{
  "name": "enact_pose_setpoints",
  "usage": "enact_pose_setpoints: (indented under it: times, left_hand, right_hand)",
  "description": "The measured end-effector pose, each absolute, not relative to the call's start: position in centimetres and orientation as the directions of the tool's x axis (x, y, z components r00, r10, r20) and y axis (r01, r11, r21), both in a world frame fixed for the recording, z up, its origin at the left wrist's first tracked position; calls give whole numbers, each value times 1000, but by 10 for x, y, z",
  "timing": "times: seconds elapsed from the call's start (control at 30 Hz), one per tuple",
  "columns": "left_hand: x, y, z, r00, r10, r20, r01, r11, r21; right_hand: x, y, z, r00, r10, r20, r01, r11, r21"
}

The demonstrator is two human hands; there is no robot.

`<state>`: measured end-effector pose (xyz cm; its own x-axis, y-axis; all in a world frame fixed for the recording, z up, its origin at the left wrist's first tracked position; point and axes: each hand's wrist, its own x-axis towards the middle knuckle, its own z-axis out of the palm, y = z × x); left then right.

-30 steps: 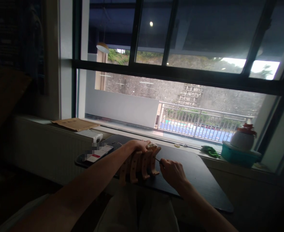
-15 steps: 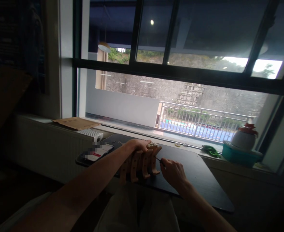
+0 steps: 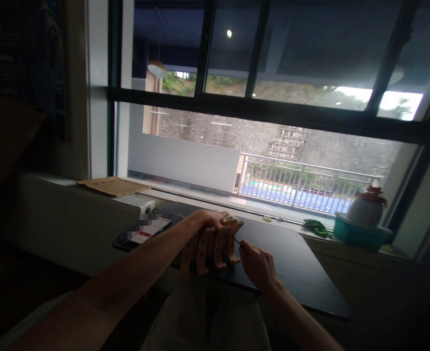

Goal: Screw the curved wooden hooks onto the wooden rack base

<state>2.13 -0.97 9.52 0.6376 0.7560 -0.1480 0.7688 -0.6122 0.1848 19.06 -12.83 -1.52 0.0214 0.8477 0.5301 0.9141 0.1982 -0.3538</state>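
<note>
A wooden piece with several curved, notched slats [image 3: 202, 251] stands at the near edge of the dark table. My left hand [image 3: 214, 217] grips its top from the far side, its fingers partly hidden. Beside those fingers lies a small pale, ridged bundle [image 3: 228, 220] that I cannot name. To the right, my right hand [image 3: 258, 261] is closed on a thin, dark-shafted tool [image 3: 237, 241], which looks like a screwdriver. Its tip meets the rightmost slat; the handle is mostly inside the fist.
The black tabletop [image 3: 291, 263] reaches the window sill. On its left lies a phone [image 3: 151, 230]. A brown envelope [image 3: 114, 185] rests near a white radiator. Along the sill are a tape roll [image 3: 267, 219], a green cloth [image 3: 317, 227], and a teal tub [image 3: 361, 233] bearing a pot [image 3: 365, 208].
The camera view has shifted slightly. My right hand stays closed on the tool and has turned a little; my left hand keeps its place on the wooden piece.
</note>
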Motion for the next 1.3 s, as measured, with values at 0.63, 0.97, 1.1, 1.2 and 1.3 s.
enact_pose_setpoints:
  times: [0.63, 0.97, 1.1, 1.2, 1.3]
  left_hand:
    - [21, -8, 96, 624, 765, -162, 781, -601, 172]
    - [20, -9, 94, 648, 749, -137, 760, -626, 172]
    - [22, -7, 93, 640, 756, -142, 768, -618, 170]
    - [22, -7, 95, 633, 759, -152, 773, -610, 174]
    - [22, -10, 98, 630, 759, -162, 776, -606, 178]
  right_hand:
    - [197, -135, 10, -114, 845, 522, 914, 295, -278]
    - [192, -120, -19, 85, 798, 597, 907, 186, -378]
    - [196, -116, -16, 86, 817, 571, 897, 186, -401]
    - [202, -121, -6, 49, 839, 543, 902, 196, -384]
    - [204, -130, 4, -36, 845, 534, 915, 243, -323]
